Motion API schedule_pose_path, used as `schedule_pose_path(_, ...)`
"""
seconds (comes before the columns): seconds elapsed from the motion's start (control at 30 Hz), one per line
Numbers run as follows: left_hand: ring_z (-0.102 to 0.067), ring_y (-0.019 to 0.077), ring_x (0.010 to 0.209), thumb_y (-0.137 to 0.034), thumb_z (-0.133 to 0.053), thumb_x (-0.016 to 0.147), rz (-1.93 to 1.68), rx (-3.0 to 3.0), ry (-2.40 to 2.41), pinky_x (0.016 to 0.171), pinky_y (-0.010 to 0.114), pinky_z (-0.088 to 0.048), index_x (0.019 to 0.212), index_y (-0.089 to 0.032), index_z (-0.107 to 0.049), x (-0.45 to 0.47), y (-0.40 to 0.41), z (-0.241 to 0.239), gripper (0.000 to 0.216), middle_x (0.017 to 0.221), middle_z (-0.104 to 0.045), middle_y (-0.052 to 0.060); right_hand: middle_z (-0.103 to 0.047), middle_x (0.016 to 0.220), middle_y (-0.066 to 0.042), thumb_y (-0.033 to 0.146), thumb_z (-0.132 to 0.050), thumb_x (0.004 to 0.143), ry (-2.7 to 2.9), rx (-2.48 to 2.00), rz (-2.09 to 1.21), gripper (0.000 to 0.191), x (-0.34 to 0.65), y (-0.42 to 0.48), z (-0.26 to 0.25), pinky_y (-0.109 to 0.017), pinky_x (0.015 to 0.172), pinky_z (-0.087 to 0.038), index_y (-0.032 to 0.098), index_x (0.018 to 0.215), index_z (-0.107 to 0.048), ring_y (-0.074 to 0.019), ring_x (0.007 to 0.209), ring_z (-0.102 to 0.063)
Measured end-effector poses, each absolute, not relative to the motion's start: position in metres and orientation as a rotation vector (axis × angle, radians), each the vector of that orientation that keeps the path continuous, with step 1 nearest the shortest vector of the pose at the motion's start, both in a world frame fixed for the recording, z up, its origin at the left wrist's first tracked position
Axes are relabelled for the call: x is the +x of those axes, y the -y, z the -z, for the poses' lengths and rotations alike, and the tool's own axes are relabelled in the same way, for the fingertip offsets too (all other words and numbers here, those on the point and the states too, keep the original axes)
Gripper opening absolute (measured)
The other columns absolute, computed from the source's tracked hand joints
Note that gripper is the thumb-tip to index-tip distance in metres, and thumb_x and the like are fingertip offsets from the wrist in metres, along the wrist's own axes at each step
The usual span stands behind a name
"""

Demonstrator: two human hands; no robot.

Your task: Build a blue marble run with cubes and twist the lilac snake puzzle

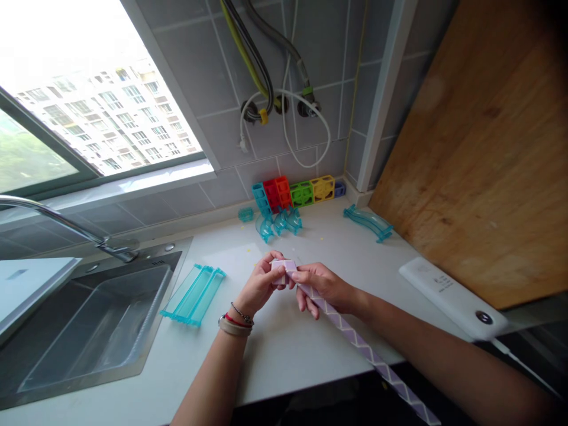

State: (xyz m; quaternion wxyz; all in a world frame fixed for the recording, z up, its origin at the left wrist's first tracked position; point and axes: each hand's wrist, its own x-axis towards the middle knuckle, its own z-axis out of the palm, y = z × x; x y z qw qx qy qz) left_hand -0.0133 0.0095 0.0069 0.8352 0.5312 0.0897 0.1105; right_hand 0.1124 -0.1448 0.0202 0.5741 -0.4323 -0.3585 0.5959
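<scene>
Both my hands meet over the white countertop point(284, 349), pinching the folded end of a long purple paper strip point(355, 340) with a white zigzag pattern. My left hand point(261, 285), with bracelets on its wrist, grips the folded pale end from the left. My right hand point(322, 286) holds the strip from the right, fingers curled around it. The strip trails down past the counter's front edge toward the lower right.
A steel sink point(89, 331) with a tap point(66, 228) lies at the left. Turquoise flat track pieces point(194, 293) rest beside it. Coloured toy blocks point(295, 192) and curved turquoise pieces point(368, 222) stand along the tiled wall. A white power strip point(452, 299) lies right, under a wooden board point(483, 154).
</scene>
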Motion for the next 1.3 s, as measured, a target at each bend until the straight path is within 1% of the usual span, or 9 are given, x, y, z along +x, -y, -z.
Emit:
schedule_pose_path(0.1, -0.062, 0.0129, 0.061, -0.037, -0.077, 0.084, -0.222, 1.171, -0.201, 0.054, 0.021, -0.036, 0.095, -0.022, -0.048, -0.015, -0.012, -0.009, 0.035, 0.076, -0.067, 0.0, -0.07, 0.058, -0.002, 0.055, -0.059, 0.09, 0.842, -1.062, -1.4, 0.04, 0.114, 0.145, -0.021, -0.017, 0.034, -0.037, 0.015, 0.089, -0.062, -0.0103, 0.033, -0.055)
schedule_pose_path(0.27, -0.062, 0.0113, 0.064, -0.031, -0.085, 0.075, -0.325, 1.35, -0.351, 0.059, 0.021, -0.043, 0.086, -0.019, -0.05, -0.016, -0.015, -0.018, 0.038, 0.078, -0.065, -0.002, -0.068, 0.055, 0.0, 0.048, -0.063, 0.089, 0.809, -1.258, -1.327, 0.033, 0.115, 0.142, -0.015, -0.017, 0.035, -0.036, 0.015, 0.087, -0.062, -0.0093, 0.034, -0.054)
schedule_pose_path(0.5, -0.058, 0.0095, 0.059, -0.037, -0.085, 0.074, -0.44, 1.635, -0.48, 0.054, 0.02, -0.045, 0.084, -0.016, -0.058, -0.01, -0.008, -0.019, 0.035, 0.073, -0.066, -0.001, -0.064, 0.05, 0.0, 0.048, -0.059, 0.093, 0.731, -1.465, -1.306, 0.034, 0.116, 0.138, -0.004, -0.017, 0.033, -0.036, 0.016, 0.083, -0.059, -0.011, 0.032, -0.054)
schedule_pose_path(0.57, -0.06, 0.0103, 0.059, -0.038, -0.086, 0.072, -0.469, 1.627, -0.502, 0.053, 0.02, -0.046, 0.09, -0.016, -0.062, -0.009, -0.006, -0.019, 0.036, 0.075, -0.068, 0.0, -0.065, 0.052, 0.0, 0.051, -0.059, 0.093, 0.733, -1.46, -1.282, 0.035, 0.116, 0.138, -0.001, -0.018, 0.033, -0.038, 0.017, 0.087, -0.059, -0.0117, 0.033, -0.055)
schedule_pose_path(0.67, -0.063, 0.0128, 0.061, -0.041, -0.085, 0.073, -0.492, 1.587, -0.539, 0.052, 0.021, -0.048, 0.099, -0.016, -0.065, -0.009, -0.005, -0.021, 0.041, 0.076, -0.069, 0.002, -0.067, 0.056, 0.001, 0.054, -0.058, 0.094, 0.792, -1.421, -1.175, 0.037, 0.116, 0.137, 0.001, -0.019, 0.035, -0.041, 0.018, 0.103, -0.059, -0.0126, 0.035, -0.057)
schedule_pose_path(0.8, -0.064, 0.0149, 0.064, -0.047, -0.079, 0.079, -0.523, 1.557, -0.577, 0.054, 0.025, -0.055, 0.095, -0.014, -0.069, -0.008, -0.006, -0.019, 0.038, 0.074, -0.069, 0.004, -0.066, 0.056, 0.003, 0.056, -0.057, 0.094, 0.857, -1.443, -1.079, 0.041, 0.116, 0.138, 0.001, -0.019, 0.035, -0.042, 0.02, 0.112, -0.058, -0.013, 0.035, -0.057)
schedule_pose_path(0.97, -0.056, 0.0109, 0.05, -0.046, -0.078, 0.08, -0.511, 1.603, -0.599, 0.043, 0.02, -0.044, 0.086, -0.013, -0.069, -0.008, -0.007, -0.016, 0.035, 0.06, -0.065, 0.002, -0.065, 0.055, 0.003, 0.056, -0.057, 0.094, 0.869, -1.471, -1.121, 0.039, 0.117, 0.139, 0.001, -0.018, 0.035, -0.041, 0.019, 0.108, -0.058, -0.0122, 0.035, -0.057)
schedule_pose_path(1.1, -0.059, 0.0121, 0.046, -0.045, -0.079, 0.078, -0.311, 1.562, -0.658, 0.036, 0.018, -0.035, 0.08, -0.015, -0.063, -0.012, -0.009, -0.02, 0.034, 0.061, -0.067, 0.003, -0.063, 0.05, 0.003, 0.053, -0.056, 0.095, 0.896, -1.559, -1.2, 0.035, 0.118, 0.139, 0.006, -0.017, 0.033, -0.038, 0.019, 0.103, -0.06, -0.0123, 0.033, -0.055)
schedule_pose_path(1.3, -0.06, 0.012, 0.044, -0.043, -0.078, 0.078, -0.185, 1.536, -0.657, 0.036, 0.018, -0.035, 0.077, -0.017, -0.059, -0.017, -0.014, -0.023, 0.032, 0.062, -0.069, 0.002, -0.064, 0.052, 0.003, 0.045, -0.057, 0.094, 0.951, -1.65, -1.213, 0.027, 0.117, 0.142, 0.004, -0.019, 0.032, -0.04, 0.021, 0.106, -0.061, -0.0143, 0.034, -0.057)
